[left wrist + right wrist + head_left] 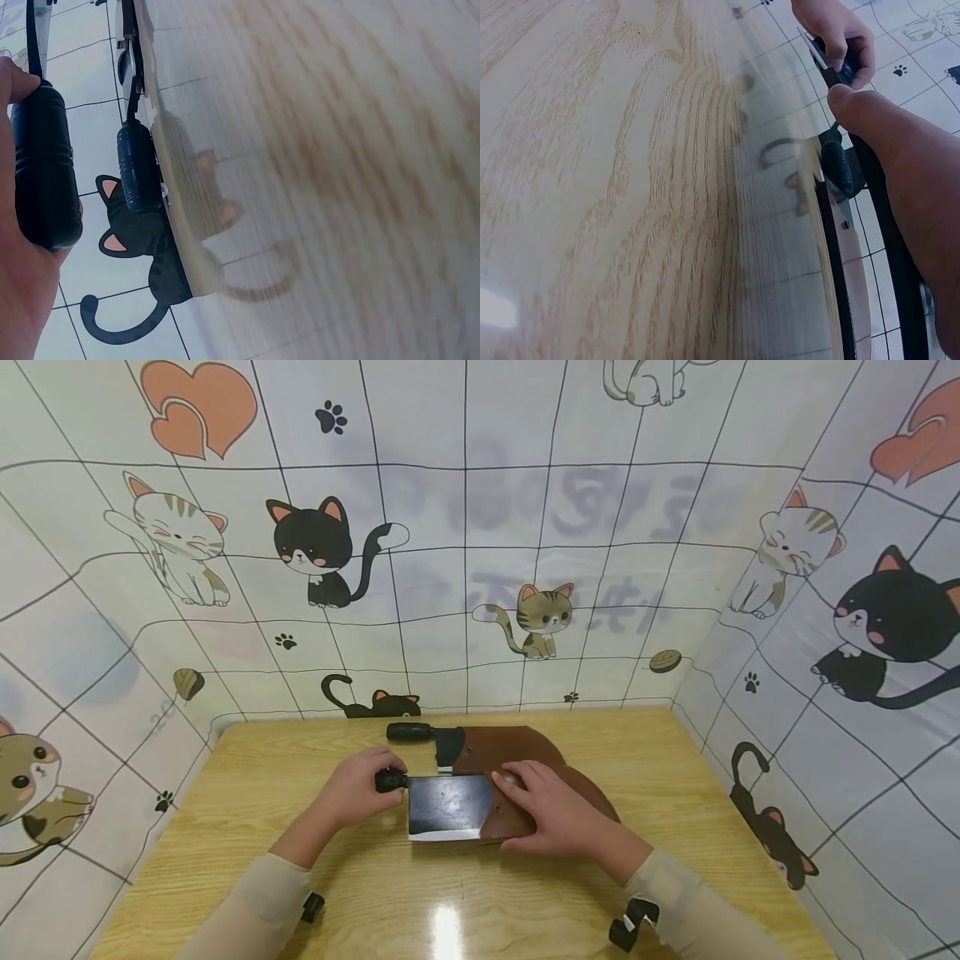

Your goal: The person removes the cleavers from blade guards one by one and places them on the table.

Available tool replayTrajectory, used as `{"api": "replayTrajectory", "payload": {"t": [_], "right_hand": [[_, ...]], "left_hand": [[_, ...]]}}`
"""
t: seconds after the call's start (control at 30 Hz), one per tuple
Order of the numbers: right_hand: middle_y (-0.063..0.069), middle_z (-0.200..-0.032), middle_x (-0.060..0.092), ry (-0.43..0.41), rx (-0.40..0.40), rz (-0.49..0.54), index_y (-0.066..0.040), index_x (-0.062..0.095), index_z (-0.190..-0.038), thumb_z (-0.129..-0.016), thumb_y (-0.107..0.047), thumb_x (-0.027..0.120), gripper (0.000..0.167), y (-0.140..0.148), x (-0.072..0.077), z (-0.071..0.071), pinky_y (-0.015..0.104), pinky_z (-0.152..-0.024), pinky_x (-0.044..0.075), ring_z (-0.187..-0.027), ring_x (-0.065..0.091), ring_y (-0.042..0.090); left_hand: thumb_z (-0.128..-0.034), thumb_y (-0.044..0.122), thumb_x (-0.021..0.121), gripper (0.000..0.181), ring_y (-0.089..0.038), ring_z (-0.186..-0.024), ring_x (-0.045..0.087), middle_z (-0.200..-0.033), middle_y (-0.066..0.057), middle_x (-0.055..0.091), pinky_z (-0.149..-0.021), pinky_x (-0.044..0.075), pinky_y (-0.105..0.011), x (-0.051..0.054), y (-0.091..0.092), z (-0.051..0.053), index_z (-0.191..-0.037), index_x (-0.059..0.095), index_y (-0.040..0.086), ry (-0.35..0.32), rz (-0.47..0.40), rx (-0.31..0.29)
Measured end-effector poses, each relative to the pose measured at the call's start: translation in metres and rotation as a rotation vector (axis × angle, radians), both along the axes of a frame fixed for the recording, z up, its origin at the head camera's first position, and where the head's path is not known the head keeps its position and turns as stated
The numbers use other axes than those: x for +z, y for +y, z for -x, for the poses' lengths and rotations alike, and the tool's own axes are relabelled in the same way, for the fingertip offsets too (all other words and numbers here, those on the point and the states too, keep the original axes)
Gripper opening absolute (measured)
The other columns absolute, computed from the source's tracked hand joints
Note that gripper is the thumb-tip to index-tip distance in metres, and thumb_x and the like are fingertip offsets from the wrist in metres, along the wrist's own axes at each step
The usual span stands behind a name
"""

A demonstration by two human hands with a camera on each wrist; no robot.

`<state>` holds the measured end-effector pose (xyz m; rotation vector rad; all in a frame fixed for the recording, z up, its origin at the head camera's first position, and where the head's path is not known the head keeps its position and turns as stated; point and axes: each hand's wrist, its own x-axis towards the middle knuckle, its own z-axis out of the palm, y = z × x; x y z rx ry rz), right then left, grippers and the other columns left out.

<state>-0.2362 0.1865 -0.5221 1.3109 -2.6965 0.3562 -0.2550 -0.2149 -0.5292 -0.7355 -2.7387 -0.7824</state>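
Observation:
My left hand (365,789) grips the black handle (46,165) of a cleaver, with the thumb near the blade end. The broad dark blade (448,806), bright along its near edge, shows between my hands. Its far part is inside a brown leather sheath (497,817). The right hand (555,814) holds that sheath from above, thumb on its near side and fingers across the top; in the right wrist view it is seen edge-on. Just behind lies a second cleaver (450,747) in its own brown sheath (513,745), black handle pointing left.
Beneath everything is a light wood-grain table (360,893) with a glossy surface. A white sheet printed with cats and grid lines (465,527) stands behind it and along both sides. Dark straps with small black pieces (633,925) hang at my wrists.

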Motion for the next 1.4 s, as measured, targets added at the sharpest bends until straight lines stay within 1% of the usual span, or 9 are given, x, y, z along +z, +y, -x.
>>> {"api": "replayTrajectory", "payload": {"t": [0.17,0.47,0.67,0.73,0.83,0.97,1.17,1.4], "right_hand": [[0.015,-0.168,0.043,0.007,-0.001,-0.001,-0.012,0.042,-0.171,-0.090,-0.070,0.083,0.108,-0.001,0.001,-0.001,0.058,-0.122,0.041,-0.154,0.041,0.035],[0.014,-0.166,0.046,-0.014,-0.020,0.030,-0.014,0.044,-0.170,-0.089,-0.068,0.084,0.105,0.005,0.001,-0.002,0.058,-0.119,0.044,-0.152,0.042,0.034],[0.013,-0.168,0.043,-0.025,-0.016,-0.003,-0.017,0.040,-0.173,-0.093,-0.079,0.071,0.106,0.008,0.000,-0.001,0.055,-0.121,0.042,-0.154,0.040,0.031],[0.012,-0.169,0.042,-0.029,-0.019,-0.006,-0.016,0.039,-0.173,-0.093,-0.080,0.070,0.107,0.008,0.000,-0.001,0.056,-0.121,0.042,-0.154,0.039,0.031],[0.011,-0.169,0.041,-0.040,-0.025,0.002,-0.016,0.040,-0.173,-0.092,-0.077,0.075,0.107,0.008,0.000,-0.001,0.056,-0.121,0.042,-0.154,0.039,0.031],[0.010,-0.170,0.040,-0.063,-0.046,0.010,-0.018,0.038,-0.174,-0.090,-0.070,0.082,0.108,0.010,0.001,-0.001,0.057,-0.121,0.041,-0.156,0.037,0.031],[0.009,-0.171,0.039,-0.090,-0.063,0.008,-0.021,0.036,-0.175,-0.091,-0.069,0.083,0.107,0.015,0.000,0.000,0.058,-0.122,0.040,-0.157,0.035,0.032],[0.009,-0.169,0.040,-0.079,-0.061,0.022,-0.020,0.037,-0.174,-0.089,-0.068,0.085,0.109,0.018,-0.001,-0.001,0.058,-0.121,0.041,-0.156,0.037,0.031]], "left_hand": [[-0.0845,0.025,0.088,0.028,-0.015,-0.097,0.066,-0.111,0.010,0.070,-0.084,0.058,-0.042,0.000,0.000,-0.001,-0.111,0.078,0.024,-0.001,-0.003,0.003],[-0.0851,0.026,0.087,0.028,-0.015,-0.097,0.066,-0.110,0.011,0.071,-0.085,0.057,-0.043,0.002,-0.004,-0.002,-0.111,0.077,0.024,-0.039,0.005,0.024],[-0.0847,0.025,0.088,0.028,-0.015,-0.097,0.067,-0.110,0.011,0.071,-0.085,0.058,-0.043,0.001,-0.008,-0.002,-0.111,0.078,0.024,-0.034,0.008,0.020],[-0.0847,0.025,0.088,0.028,-0.015,-0.097,0.067,-0.110,0.011,0.071,-0.085,0.058,-0.043,0.001,-0.009,-0.003,-0.111,0.078,0.024,-0.035,0.003,0.017],[-0.0849,0.024,0.087,0.028,-0.015,-0.097,0.067,-0.110,0.011,0.071,-0.085,0.058,-0.043,0.002,-0.009,-0.003,-0.111,0.078,0.024,-0.033,0.001,0.013],[-0.0846,0.022,0.087,0.028,-0.015,-0.098,0.067,-0.110,0.011,0.072,-0.085,0.058,-0.043,0.004,-0.011,-0.004,-0.110,0.078,0.023,-0.034,-0.004,0.013],[-0.0840,0.021,0.086,0.028,-0.014,-0.097,0.066,-0.109,0.012,0.071,-0.085,0.057,-0.042,0.003,-0.017,-0.005,-0.110,0.077,0.023,-0.029,-0.004,0.011],[-0.0839,0.019,0.087,0.027,-0.014,-0.096,0.066,-0.105,0.011,0.071,-0.085,0.058,-0.044,0.002,-0.021,-0.006,-0.109,0.077,0.022,-0.011,-0.002,0.008]]}}
